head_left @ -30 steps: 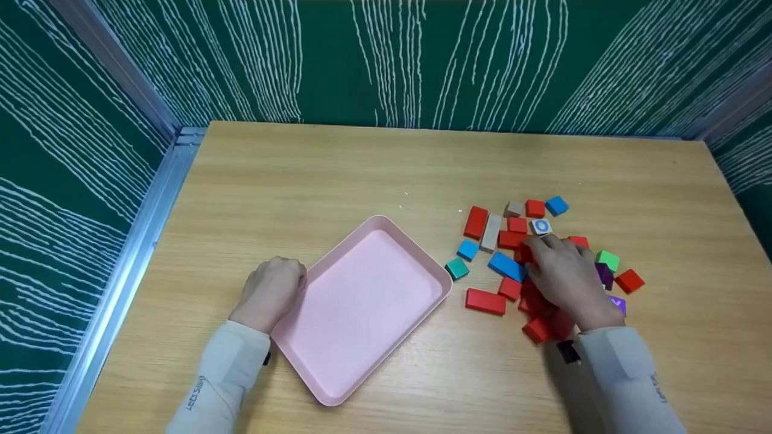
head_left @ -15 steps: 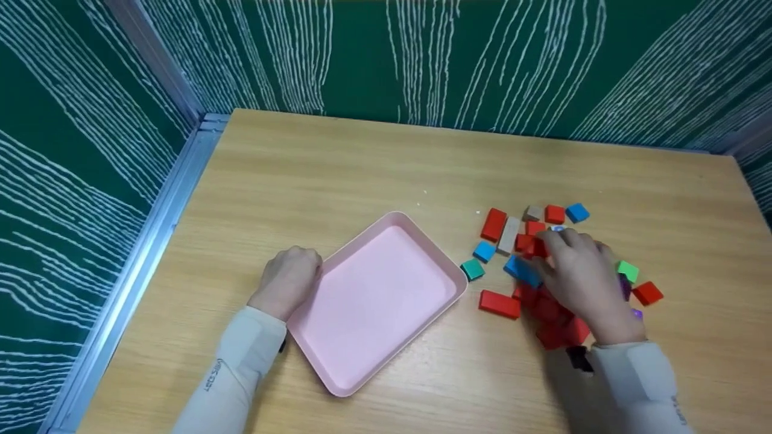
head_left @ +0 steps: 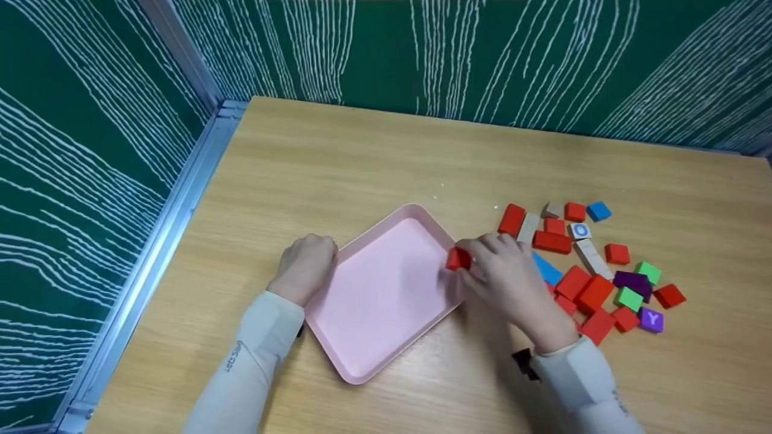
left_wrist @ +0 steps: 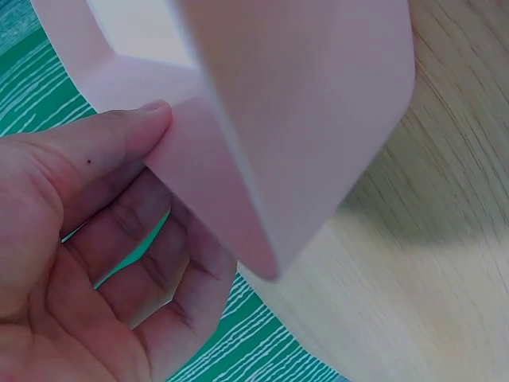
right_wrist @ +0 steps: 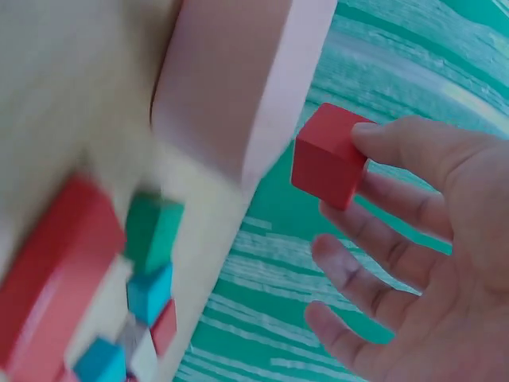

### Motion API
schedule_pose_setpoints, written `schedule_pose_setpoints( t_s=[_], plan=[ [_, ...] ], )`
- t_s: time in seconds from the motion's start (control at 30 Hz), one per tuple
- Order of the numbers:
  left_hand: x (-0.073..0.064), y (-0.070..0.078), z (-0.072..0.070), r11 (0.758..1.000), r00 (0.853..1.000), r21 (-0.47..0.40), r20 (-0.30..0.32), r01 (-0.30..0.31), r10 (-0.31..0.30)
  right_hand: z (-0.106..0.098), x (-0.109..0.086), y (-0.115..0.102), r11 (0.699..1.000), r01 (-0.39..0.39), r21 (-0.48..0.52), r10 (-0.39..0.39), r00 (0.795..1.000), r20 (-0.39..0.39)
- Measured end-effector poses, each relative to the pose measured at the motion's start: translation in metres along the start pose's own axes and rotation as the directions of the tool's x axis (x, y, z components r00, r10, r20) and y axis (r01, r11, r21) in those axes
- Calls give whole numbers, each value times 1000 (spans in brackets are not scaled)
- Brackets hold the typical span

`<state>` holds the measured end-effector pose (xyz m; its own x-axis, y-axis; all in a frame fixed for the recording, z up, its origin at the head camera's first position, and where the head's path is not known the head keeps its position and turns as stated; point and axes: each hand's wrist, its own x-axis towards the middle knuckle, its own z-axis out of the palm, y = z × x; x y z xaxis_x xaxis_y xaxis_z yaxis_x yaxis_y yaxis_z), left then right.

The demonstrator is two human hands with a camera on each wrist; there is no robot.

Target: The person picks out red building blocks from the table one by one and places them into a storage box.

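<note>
A pink rectangular tray (head_left: 386,313) lies at an angle on the wooden table, nothing inside it. My left hand (head_left: 306,268) grips its left wall, the thumb on the inner side and the fingers outside, as the left wrist view shows. Over the tray's right rim, my right hand (head_left: 503,277) pinches a red block (right_wrist: 330,155) between thumb and fingers; the other fingers are spread. To the right of that hand lies a pile of wooden blocks, among them red blocks (head_left: 594,293), a purple letter block (head_left: 651,320) and a white letter block (head_left: 579,231).
Grey blocks (head_left: 592,258), green blocks (head_left: 629,299) and a blue block (head_left: 599,211) are mixed into the pile. A green wall with white streaks (head_left: 386,54) rises behind the table (head_left: 338,163), and a metal rail (head_left: 181,217) runs along the left.
My right hand has left the pile and moved left to the tray's rim, carrying a red block. My left hand keeps its hold on the tray. The head view has shifted slightly.
</note>
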<state>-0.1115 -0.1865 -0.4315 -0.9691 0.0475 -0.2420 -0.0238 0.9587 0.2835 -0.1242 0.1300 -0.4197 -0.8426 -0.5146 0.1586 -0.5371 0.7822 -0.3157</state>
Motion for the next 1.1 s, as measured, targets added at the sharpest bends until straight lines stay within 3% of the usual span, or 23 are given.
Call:
schedule_pose_setpoints(
  t_s=[0.27,0.6,0.87,1.1],
  plan=[
    [2,5,2,1000,999,6,-27,-21,21,22,-2,-6,995,-1,-97,8,997,75],
    [1,6,1,1000,1000,-5,-6,-19,19,30,-5,-3,993,23,-114,-16,998,67],
    [0,5,0,1000,1000,3,6,-20,20,29,-4,-2,995,24,-92,-20,999,47],
    [1,-1,-1,1000,1000,21,4,-10,10,19,-5,7,1000,-5,0,5,1000,22]
  ],
)
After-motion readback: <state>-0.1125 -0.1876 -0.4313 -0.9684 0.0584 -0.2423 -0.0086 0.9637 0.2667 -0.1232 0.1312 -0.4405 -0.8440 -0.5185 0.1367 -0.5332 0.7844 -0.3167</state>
